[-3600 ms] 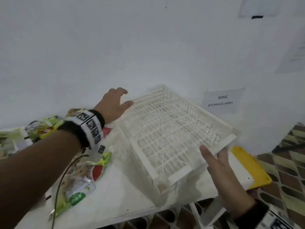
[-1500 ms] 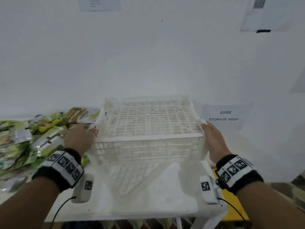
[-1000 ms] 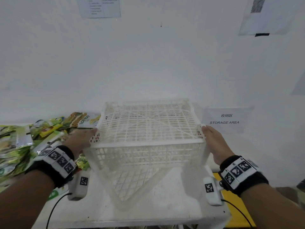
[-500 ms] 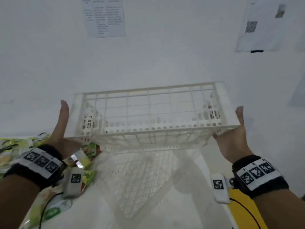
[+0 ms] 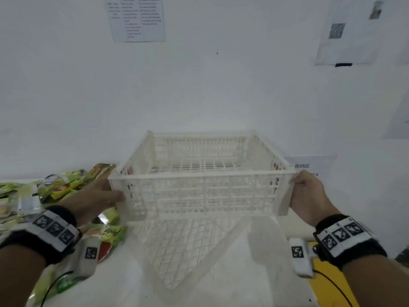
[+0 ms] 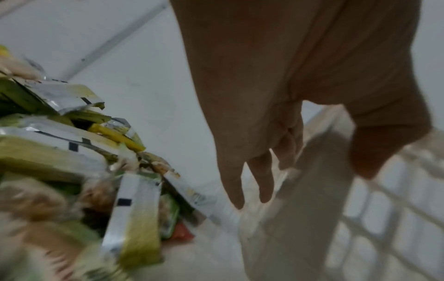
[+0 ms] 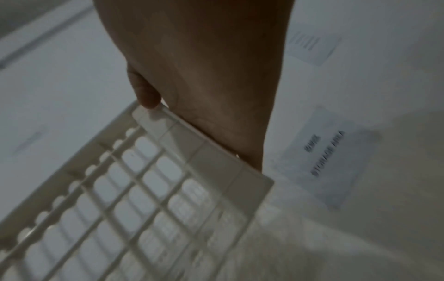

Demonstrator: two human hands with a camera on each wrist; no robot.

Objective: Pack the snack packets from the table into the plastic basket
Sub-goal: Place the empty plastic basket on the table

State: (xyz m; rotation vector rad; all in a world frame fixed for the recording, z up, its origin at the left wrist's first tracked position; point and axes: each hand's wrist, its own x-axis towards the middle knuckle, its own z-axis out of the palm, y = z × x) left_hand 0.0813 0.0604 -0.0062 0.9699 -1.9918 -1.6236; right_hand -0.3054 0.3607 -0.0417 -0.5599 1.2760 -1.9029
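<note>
Two hands hold the plastic basket (image 5: 203, 173) upright just above the table (image 5: 232, 273): the left hand (image 5: 97, 196) and right hand (image 5: 309, 196) are curled around opposite end rims. Being rigid, light lattice, it is best gripped there. The snack packets (image 5: 51, 189) are heaped at the left.

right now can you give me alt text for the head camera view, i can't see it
Two hands hold an empty white plastic basket upright over a white table, the left hand on its left end and the right hand gripping its right rim. A pile of green and yellow snack packets lies on the table to the left, against a white wall with posted papers.
</note>
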